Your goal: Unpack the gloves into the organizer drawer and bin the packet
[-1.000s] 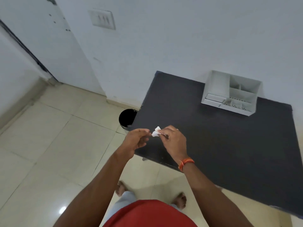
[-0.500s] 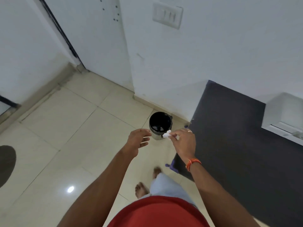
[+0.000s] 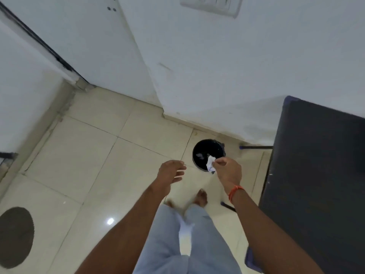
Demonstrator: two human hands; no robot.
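Note:
A crumpled white packet [image 3: 210, 164] hangs pinched in the fingertips of my right hand [image 3: 229, 172], directly over the near rim of a small round black bin [image 3: 205, 150] on the floor. A few scraps lie inside the bin. My left hand [image 3: 170, 174] floats to the left of the bin with its fingers loosely spread and nothing in it. The organizer drawer and the gloves are out of view.
The dark table [image 3: 320, 175] fills the right side, its legs [image 3: 255, 147] close beside the bin. White walls meet a pale tiled floor [image 3: 98, 165] behind the bin. A dark round mat [image 3: 14, 237] lies at the lower left. My feet stand just short of the bin.
I have turned and stepped left away from the table. My right hand carried the packet from above the table edge to over the bin; my left hand let go and drew apart.

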